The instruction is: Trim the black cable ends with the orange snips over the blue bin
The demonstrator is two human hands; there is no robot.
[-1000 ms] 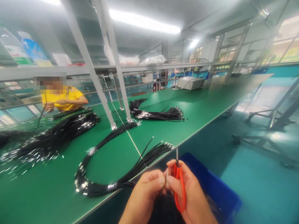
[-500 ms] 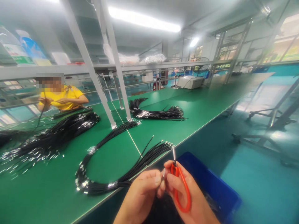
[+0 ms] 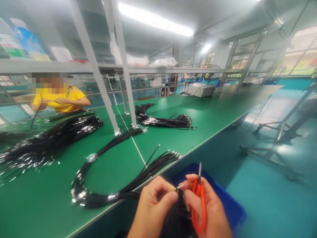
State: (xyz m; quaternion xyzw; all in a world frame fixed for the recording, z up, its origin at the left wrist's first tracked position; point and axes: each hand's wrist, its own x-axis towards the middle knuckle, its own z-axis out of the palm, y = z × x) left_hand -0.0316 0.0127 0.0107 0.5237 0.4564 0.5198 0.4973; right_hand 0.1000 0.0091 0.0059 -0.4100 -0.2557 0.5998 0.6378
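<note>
My left hand (image 3: pixel 157 205) pinches a small cable end (image 3: pixel 177 188) with a pale tip between thumb and forefinger. My right hand (image 3: pixel 214 208) has its fingers through the handles of red-handled scissors (image 3: pixel 203 211), whose blades point up. The right thumb and fingertips come close to the cable end; whether they touch it cannot be made out. Dark cables (image 3: pixel 177 219) hang below both hands, partly hidden. On the green table (image 3: pixel 116 172) beside them, a black cable bundle (image 3: pixel 131 193) with silvery tips lies curved in a U, tied with clear wrap.
A blue bin (image 3: pixel 229 203) stands below the table edge. Farther back lies another cable bundle (image 3: pixel 170 121), and a big cable heap (image 3: pixel 64 132) is at left. Shelf posts (image 3: pixel 99 76) rise from the table. Across it, a person in yellow (image 3: pixel 61 102) handles a cable.
Both hands have moved slightly right against the table, and the scissors have shifted with the right hand. The fingertips have drawn a little apart, showing the cable end. The camera view has turned slightly.
</note>
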